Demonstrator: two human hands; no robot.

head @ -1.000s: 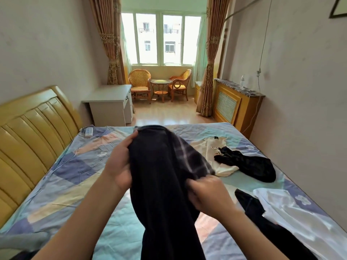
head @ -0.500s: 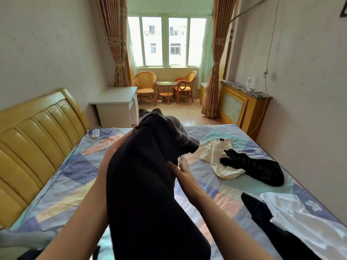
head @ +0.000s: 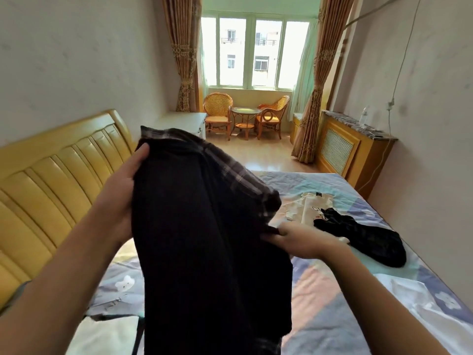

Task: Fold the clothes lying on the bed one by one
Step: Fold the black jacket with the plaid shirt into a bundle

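Print on cream top seems illegible; hands grip dark garment.

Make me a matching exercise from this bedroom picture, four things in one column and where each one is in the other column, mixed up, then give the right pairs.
Things:
1. dark plaid-lined garment
2. cream printed top
3. black lacy garment
4. clear plastic bottle

Places:
A. lying flat on the patchwork bed sheet, partly under another garment
B. standing on the wooden radiator cabinet
C. held up between the left hand and right hand
D. on the bed, overlapping the cream top's edge

Pairs: 1-C, 2-A, 3-D, 4-B
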